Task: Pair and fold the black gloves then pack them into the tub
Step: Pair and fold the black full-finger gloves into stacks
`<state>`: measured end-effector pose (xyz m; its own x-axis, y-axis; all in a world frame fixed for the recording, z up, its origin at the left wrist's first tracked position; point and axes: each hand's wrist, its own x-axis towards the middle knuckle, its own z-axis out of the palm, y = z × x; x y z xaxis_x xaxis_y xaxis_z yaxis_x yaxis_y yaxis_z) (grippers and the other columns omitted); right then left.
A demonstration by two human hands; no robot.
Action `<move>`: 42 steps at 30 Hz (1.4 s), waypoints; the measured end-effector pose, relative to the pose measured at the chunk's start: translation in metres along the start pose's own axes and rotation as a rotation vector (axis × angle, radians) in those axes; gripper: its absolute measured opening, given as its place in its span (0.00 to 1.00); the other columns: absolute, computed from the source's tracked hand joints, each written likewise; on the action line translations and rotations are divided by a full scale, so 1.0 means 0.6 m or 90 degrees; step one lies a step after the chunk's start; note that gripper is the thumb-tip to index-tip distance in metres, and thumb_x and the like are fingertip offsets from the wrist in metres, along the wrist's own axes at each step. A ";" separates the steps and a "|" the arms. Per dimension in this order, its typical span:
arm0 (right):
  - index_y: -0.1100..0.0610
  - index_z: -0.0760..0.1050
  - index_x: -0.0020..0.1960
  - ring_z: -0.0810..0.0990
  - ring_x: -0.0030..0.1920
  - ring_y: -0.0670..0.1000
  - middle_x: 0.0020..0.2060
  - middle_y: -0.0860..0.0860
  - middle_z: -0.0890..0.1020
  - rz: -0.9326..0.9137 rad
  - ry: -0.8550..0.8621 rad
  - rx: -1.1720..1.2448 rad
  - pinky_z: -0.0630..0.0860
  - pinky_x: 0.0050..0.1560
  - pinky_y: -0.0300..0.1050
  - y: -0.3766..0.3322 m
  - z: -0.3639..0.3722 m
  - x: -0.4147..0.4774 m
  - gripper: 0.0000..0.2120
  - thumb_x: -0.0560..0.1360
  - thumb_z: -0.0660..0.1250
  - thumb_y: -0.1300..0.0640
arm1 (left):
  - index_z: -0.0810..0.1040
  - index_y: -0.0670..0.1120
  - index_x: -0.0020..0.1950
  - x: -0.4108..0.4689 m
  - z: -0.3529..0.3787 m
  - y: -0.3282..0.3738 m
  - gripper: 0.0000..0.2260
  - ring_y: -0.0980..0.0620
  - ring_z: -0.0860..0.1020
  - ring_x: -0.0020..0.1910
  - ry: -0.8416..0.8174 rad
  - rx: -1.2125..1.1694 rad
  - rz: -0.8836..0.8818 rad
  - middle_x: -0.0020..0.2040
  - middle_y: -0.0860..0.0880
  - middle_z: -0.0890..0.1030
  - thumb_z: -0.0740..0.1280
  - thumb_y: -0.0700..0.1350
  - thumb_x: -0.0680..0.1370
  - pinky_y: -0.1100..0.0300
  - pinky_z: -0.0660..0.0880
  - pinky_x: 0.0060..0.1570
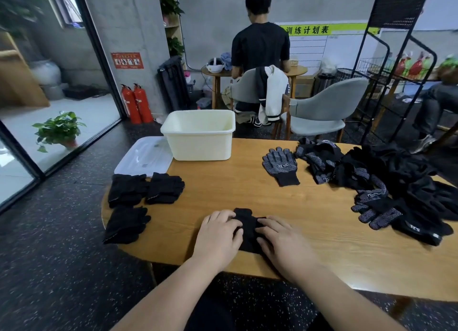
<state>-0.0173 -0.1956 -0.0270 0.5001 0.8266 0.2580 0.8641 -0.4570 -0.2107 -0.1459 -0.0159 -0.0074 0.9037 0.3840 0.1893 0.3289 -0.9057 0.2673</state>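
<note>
A folded black glove pair (247,225) lies on the wooden table (247,189) near its front edge. My left hand (219,236) presses on its left side and my right hand (282,244) on its right side, fingers flat on the fabric. Three folded black pairs lie at the table's left end (127,189), (164,188), (126,224). A single dotted glove (281,164) lies flat at mid-right. A loose pile of black gloves (386,182) covers the right end. The cream tub (199,135) stands at the far left edge and looks empty.
The tub's clear lid (145,156) lies beside the tub at the table's far left corner. Behind the table stand two grey chairs (319,112), a person with their back turned (260,48) and a black wire rack (391,65) at right.
</note>
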 end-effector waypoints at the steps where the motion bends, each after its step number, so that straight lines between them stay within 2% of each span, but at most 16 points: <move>1: 0.45 0.80 0.67 0.70 0.76 0.47 0.71 0.41 0.77 -0.005 -0.021 0.007 0.74 0.71 0.50 -0.015 0.002 0.010 0.18 0.83 0.58 0.42 | 0.80 0.58 0.68 -0.002 -0.006 -0.012 0.16 0.57 0.68 0.69 0.006 0.002 -0.027 0.68 0.60 0.72 0.57 0.57 0.87 0.57 0.63 0.72; 4: 0.44 0.76 0.72 0.68 0.77 0.47 0.75 0.40 0.72 -0.026 -0.075 0.014 0.70 0.73 0.47 -0.057 0.004 0.033 0.21 0.85 0.55 0.41 | 0.79 0.59 0.65 -0.014 -0.026 -0.045 0.12 0.56 0.71 0.62 0.014 0.011 -0.108 0.62 0.60 0.73 0.59 0.56 0.86 0.57 0.67 0.65; 7: 0.44 0.72 0.76 0.65 0.78 0.47 0.78 0.40 0.68 -0.045 -0.116 0.013 0.66 0.75 0.48 -0.091 0.006 0.049 0.22 0.86 0.54 0.40 | 0.76 0.59 0.63 -0.022 -0.041 -0.070 0.09 0.55 0.75 0.60 0.029 0.009 -0.188 0.58 0.60 0.77 0.61 0.56 0.86 0.55 0.70 0.61; 11: 0.44 0.68 0.79 0.60 0.81 0.47 0.81 0.40 0.64 -0.064 -0.149 0.030 0.61 0.79 0.50 -0.135 0.013 0.069 0.24 0.86 0.53 0.39 | 0.75 0.56 0.65 -0.031 -0.056 -0.105 0.09 0.55 0.79 0.53 0.024 -0.079 -0.305 0.53 0.59 0.80 0.65 0.54 0.85 0.52 0.77 0.57; 13: 0.44 0.66 0.80 0.57 0.82 0.47 0.82 0.40 0.61 -0.074 -0.162 0.033 0.59 0.80 0.50 -0.152 0.017 0.074 0.24 0.86 0.52 0.39 | 0.74 0.55 0.65 -0.033 -0.065 -0.120 0.11 0.56 0.80 0.50 0.024 -0.152 -0.357 0.51 0.58 0.80 0.68 0.52 0.84 0.56 0.79 0.50; 15: 0.44 0.63 0.82 0.53 0.83 0.47 0.83 0.40 0.58 -0.076 -0.170 0.036 0.57 0.81 0.51 -0.165 0.022 0.077 0.26 0.86 0.52 0.39 | 0.75 0.55 0.65 -0.033 -0.075 -0.134 0.13 0.59 0.80 0.46 0.039 -0.221 -0.388 0.49 0.58 0.81 0.71 0.50 0.83 0.62 0.77 0.43; 17: 0.44 0.60 0.83 0.51 0.84 0.47 0.84 0.41 0.56 -0.080 -0.169 0.033 0.56 0.81 0.50 -0.180 0.026 0.080 0.27 0.86 0.51 0.38 | 0.76 0.54 0.65 -0.034 -0.086 -0.145 0.13 0.61 0.79 0.45 0.060 -0.278 -0.400 0.48 0.57 0.82 0.73 0.49 0.82 0.65 0.74 0.41; 20: 0.45 0.59 0.84 0.50 0.84 0.48 0.84 0.42 0.55 -0.091 -0.159 0.034 0.55 0.82 0.50 -0.201 0.034 0.089 0.27 0.87 0.50 0.38 | 0.77 0.53 0.64 -0.040 -0.107 -0.158 0.13 0.61 0.80 0.46 0.100 -0.322 -0.380 0.48 0.57 0.82 0.74 0.47 0.81 0.68 0.75 0.43; 23: 0.45 0.58 0.83 0.52 0.84 0.48 0.84 0.41 0.54 -0.099 -0.137 0.049 0.57 0.81 0.49 -0.228 0.044 0.103 0.28 0.87 0.49 0.37 | 0.79 0.53 0.62 -0.051 -0.132 -0.172 0.12 0.62 0.81 0.45 0.144 -0.343 -0.348 0.50 0.57 0.81 0.75 0.44 0.81 0.73 0.75 0.41; 27: 0.45 0.60 0.83 0.53 0.82 0.46 0.83 0.40 0.56 -0.117 -0.109 0.084 0.60 0.80 0.48 -0.273 0.051 0.132 0.27 0.87 0.49 0.37 | 0.81 0.53 0.61 -0.063 -0.165 -0.202 0.11 0.64 0.82 0.45 0.206 -0.350 -0.323 0.51 0.58 0.82 0.75 0.43 0.80 0.75 0.75 0.45; 30: 0.46 0.60 0.83 0.55 0.82 0.47 0.83 0.41 0.57 -0.133 -0.103 0.108 0.62 0.79 0.48 -0.313 0.055 0.160 0.27 0.86 0.51 0.38 | 0.81 0.54 0.59 -0.071 -0.190 -0.235 0.11 0.66 0.81 0.45 0.244 -0.372 -0.330 0.50 0.58 0.83 0.75 0.42 0.79 0.73 0.76 0.46; 33: 0.47 0.60 0.83 0.56 0.82 0.48 0.83 0.42 0.58 -0.145 -0.095 0.122 0.62 0.79 0.48 -0.357 0.057 0.187 0.28 0.86 0.53 0.39 | 0.82 0.55 0.57 -0.078 -0.215 -0.280 0.11 0.63 0.83 0.45 0.274 -0.400 -0.351 0.50 0.58 0.84 0.76 0.42 0.79 0.71 0.78 0.46; 37: 0.48 0.60 0.83 0.56 0.82 0.50 0.84 0.44 0.57 -0.166 -0.101 0.115 0.62 0.79 0.50 -0.403 0.067 0.213 0.28 0.86 0.54 0.39 | 0.82 0.55 0.55 -0.092 -0.226 -0.349 0.10 0.63 0.84 0.44 0.298 -0.432 -0.425 0.50 0.57 0.85 0.77 0.42 0.78 0.61 0.81 0.54; 40: 0.47 0.55 0.85 0.49 0.84 0.51 0.85 0.44 0.50 -0.177 -0.179 0.082 0.59 0.80 0.53 -0.427 0.081 0.220 0.30 0.86 0.51 0.37 | 0.82 0.53 0.55 -0.108 -0.210 -0.391 0.08 0.59 0.83 0.48 0.250 -0.343 -0.497 0.48 0.58 0.84 0.75 0.43 0.79 0.57 0.80 0.57; 42: 0.47 0.53 0.85 0.47 0.84 0.52 0.85 0.44 0.47 -0.186 -0.222 0.060 0.57 0.81 0.54 -0.437 0.088 0.218 0.31 0.86 0.50 0.37 | 0.82 0.52 0.55 -0.116 -0.192 -0.409 0.07 0.55 0.83 0.50 0.213 -0.289 -0.501 0.47 0.58 0.83 0.74 0.42 0.80 0.59 0.78 0.54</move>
<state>-0.1813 0.0497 0.0124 0.1739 0.9847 -0.0091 0.9489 -0.1701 -0.2657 -0.3210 0.2002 0.0228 0.3224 0.9457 0.0402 0.6061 -0.2388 0.7587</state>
